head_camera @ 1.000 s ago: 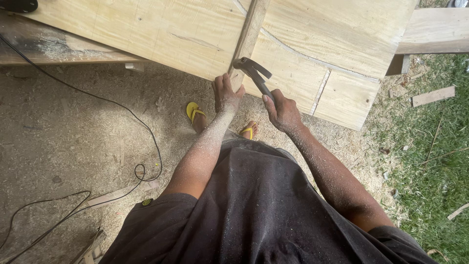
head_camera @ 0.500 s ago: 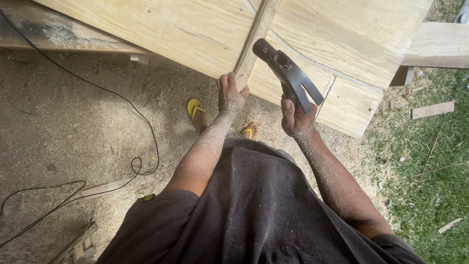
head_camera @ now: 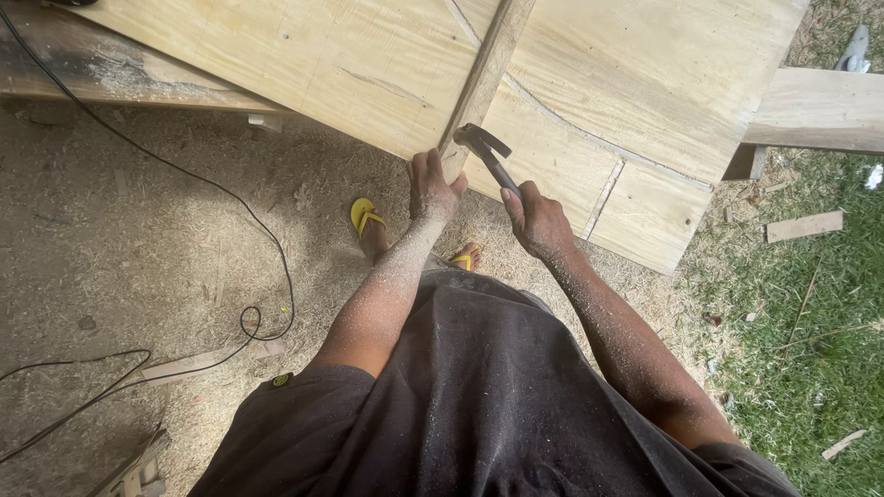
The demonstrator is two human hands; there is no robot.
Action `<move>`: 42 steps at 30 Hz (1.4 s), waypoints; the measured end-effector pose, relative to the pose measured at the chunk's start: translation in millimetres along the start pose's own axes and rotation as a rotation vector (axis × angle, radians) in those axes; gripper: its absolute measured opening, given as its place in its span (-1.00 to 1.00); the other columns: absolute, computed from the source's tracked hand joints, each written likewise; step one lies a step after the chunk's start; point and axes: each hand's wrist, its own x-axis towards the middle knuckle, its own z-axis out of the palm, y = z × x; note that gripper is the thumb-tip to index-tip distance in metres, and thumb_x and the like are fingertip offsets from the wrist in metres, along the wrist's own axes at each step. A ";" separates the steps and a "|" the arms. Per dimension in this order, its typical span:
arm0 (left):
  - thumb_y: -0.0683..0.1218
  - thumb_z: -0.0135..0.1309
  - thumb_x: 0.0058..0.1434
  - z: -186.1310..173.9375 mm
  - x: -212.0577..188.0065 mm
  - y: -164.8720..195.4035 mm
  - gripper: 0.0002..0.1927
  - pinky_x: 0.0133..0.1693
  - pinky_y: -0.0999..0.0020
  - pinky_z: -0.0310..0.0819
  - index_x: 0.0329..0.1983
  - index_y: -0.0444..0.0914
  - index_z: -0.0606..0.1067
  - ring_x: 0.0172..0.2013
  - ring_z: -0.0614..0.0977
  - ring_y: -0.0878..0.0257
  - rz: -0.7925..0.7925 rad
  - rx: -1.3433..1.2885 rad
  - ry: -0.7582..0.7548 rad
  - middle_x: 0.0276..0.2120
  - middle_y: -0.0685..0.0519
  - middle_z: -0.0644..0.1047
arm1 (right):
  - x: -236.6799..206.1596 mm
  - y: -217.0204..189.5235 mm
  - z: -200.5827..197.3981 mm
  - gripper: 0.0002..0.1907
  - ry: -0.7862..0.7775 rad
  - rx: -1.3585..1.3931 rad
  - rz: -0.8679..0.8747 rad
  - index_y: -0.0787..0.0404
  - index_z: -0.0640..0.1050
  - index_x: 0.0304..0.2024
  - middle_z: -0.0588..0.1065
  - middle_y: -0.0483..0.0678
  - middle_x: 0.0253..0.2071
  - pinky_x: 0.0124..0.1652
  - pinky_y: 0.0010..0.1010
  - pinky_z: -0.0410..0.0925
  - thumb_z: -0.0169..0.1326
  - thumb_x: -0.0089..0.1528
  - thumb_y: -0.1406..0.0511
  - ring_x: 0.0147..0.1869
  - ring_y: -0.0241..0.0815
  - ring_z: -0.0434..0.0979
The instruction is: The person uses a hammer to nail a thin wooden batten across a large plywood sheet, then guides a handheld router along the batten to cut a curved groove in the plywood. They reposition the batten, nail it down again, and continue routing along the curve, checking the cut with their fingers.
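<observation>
At plywood edge | left hand (head_camera: 431, 187) fingers clasp wooden strip (head_camera: 482, 78) | right hand (head_camera: 538, 221) fingers wrapped round hammer (head_camera: 488, 155)

The lower handle of the hammer (head_camera: 488, 156) is covered by the closed fingers of the right hand (head_camera: 539, 221). The near end of the wooden strip (head_camera: 483, 83) is hidden under the left hand (head_camera: 431, 189), and its far end is cut off by the top edge. Most of both yellow sandals (head_camera: 366, 216) is concealed below the hands by the forearms and dark shirt. The black cable (head_camera: 184, 175), left of the hands, is cut off at the frame's edge.
</observation>
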 end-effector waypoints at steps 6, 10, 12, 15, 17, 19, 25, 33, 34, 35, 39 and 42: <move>0.12 0.28 0.05 -16.4 4.3 14.0 -0.24 0.07 -0.14 0.41 0.21 -0.32 0.28 0.09 0.40 -0.05 -0.057 0.089 -0.090 0.02 -0.16 0.33 | 4.1 11.3 -13.1 -0.48 0.056 0.042 0.118 0.22 0.35 -0.20 0.42 0.02 -0.64 -0.56 -0.05 0.37 -0.31 0.48 -0.07 -0.58 0.01 0.54; 0.16 0.25 0.08 -35.5 16.0 22.3 -0.13 0.16 -0.22 0.26 0.36 -0.35 0.26 0.05 0.42 -0.04 0.068 0.147 -0.022 0.03 -0.16 0.35 | 4.9 19.6 -17.5 -0.47 0.103 0.079 0.157 0.23 0.38 -0.19 0.44 0.01 -0.65 -0.57 -0.05 0.35 -0.29 0.47 -0.07 -0.58 -0.01 0.55; 0.15 0.21 0.21 -40.9 37.1 23.5 -0.21 0.17 -0.12 0.30 0.38 -0.34 0.27 0.09 0.43 -0.03 0.028 0.044 -0.052 0.06 -0.17 0.36 | 6.6 22.3 -17.9 -0.46 0.109 0.087 0.194 0.24 0.40 -0.18 0.44 0.01 -0.65 -0.57 -0.05 0.36 -0.29 0.47 -0.08 -0.58 0.00 0.55; 0.10 0.21 0.23 -35.0 85.2 29.6 -0.25 0.19 -0.01 0.33 0.36 -0.37 0.28 0.13 0.42 -0.05 0.014 -0.061 -0.117 0.08 -0.19 0.37 | 14.0 26.5 -18.3 -0.44 0.117 0.075 0.257 0.26 0.41 -0.19 0.44 0.02 -0.64 -0.57 -0.03 0.36 -0.29 0.47 -0.08 -0.57 0.02 0.55; 0.07 0.25 0.20 -24.2 117.4 35.7 -0.25 0.21 0.03 0.32 0.34 -0.38 0.29 0.15 0.40 -0.08 0.016 -0.093 -0.166 0.09 -0.20 0.37 | 22.0 28.8 -17.4 -0.42 0.107 0.065 0.302 0.26 0.42 -0.21 0.45 0.04 -0.63 -0.55 0.00 0.37 -0.28 0.47 -0.09 -0.56 0.05 0.56; 0.06 0.29 0.18 -14.2 145.7 44.7 -0.27 0.23 0.04 0.30 0.32 -0.36 0.32 0.18 0.39 -0.09 0.028 -0.103 -0.217 0.10 -0.20 0.38 | 30.4 31.1 -16.4 -0.41 0.108 0.048 0.308 0.28 0.43 -0.19 0.46 0.07 -0.63 -0.53 0.02 0.38 -0.28 0.46 -0.10 -0.55 0.10 0.56; 0.13 0.39 0.08 -0.7 183.3 66.3 -0.18 0.24 0.09 0.30 0.30 -0.31 0.33 0.19 0.37 -0.07 -0.029 -0.038 -0.387 0.12 -0.18 0.36 | 42.6 40.9 -14.5 -0.36 0.060 0.066 0.410 0.32 0.46 -0.21 0.48 0.14 -0.59 -0.43 0.07 0.41 -0.27 0.45 -0.12 -0.47 0.17 0.60; 0.08 0.44 -0.02 1.9 198.3 81.0 -0.18 0.25 0.20 0.38 0.26 -0.30 0.38 0.21 0.42 0.07 -0.119 0.122 -0.530 0.14 -0.06 0.35 | 46.8 46.7 -13.4 -0.34 0.033 0.261 0.507 0.28 0.50 -0.26 0.47 0.06 -0.54 -0.38 -0.05 0.43 -0.28 0.44 -0.14 -0.45 -0.08 0.55; 0.06 0.44 -0.02 2.3 198.0 80.4 -0.17 0.25 0.21 0.39 0.27 -0.30 0.38 0.21 0.43 0.09 -0.140 0.124 -0.540 0.14 -0.05 0.35 | 46.7 45.8 -14.4 -0.35 0.055 0.323 0.509 0.28 0.50 -0.28 0.47 0.02 -0.55 -0.42 -0.12 0.42 -0.27 0.43 -0.14 -0.47 -0.15 0.53; 0.04 0.44 -0.04 3.1 198.1 79.7 -0.14 0.23 0.22 0.39 0.29 -0.30 0.35 0.20 0.43 0.10 -0.159 0.107 -0.536 0.13 -0.05 0.35 | 47.6 45.0 -16.1 -0.35 0.078 0.385 0.511 0.28 0.51 -0.29 0.46 -0.02 -0.56 -0.45 -0.19 0.41 -0.26 0.43 -0.13 -0.49 -0.22 0.52; 0.02 0.45 -0.07 6.9 199.3 77.8 -0.09 0.21 0.24 0.40 0.32 -0.31 0.30 0.19 0.43 0.11 -0.180 0.070 -0.517 0.13 -0.04 0.34 | 54.8 40.2 -25.0 -0.40 0.066 0.736 0.629 0.28 0.46 -0.29 0.33 -0.12 -0.58 -0.64 -0.34 0.28 -0.20 0.41 -0.12 -0.62 -0.30 0.33; 0.03 0.45 -0.07 7.8 199.4 76.3 -0.09 0.22 0.23 0.38 0.32 -0.30 0.31 0.20 0.42 0.11 -0.178 0.082 -0.518 0.13 -0.03 0.34 | 62.1 36.7 -29.4 -0.39 0.076 0.762 0.645 0.27 0.44 -0.31 0.32 -0.15 -0.60 -0.69 -0.42 0.26 -0.21 0.41 -0.13 -0.65 -0.34 0.31</move>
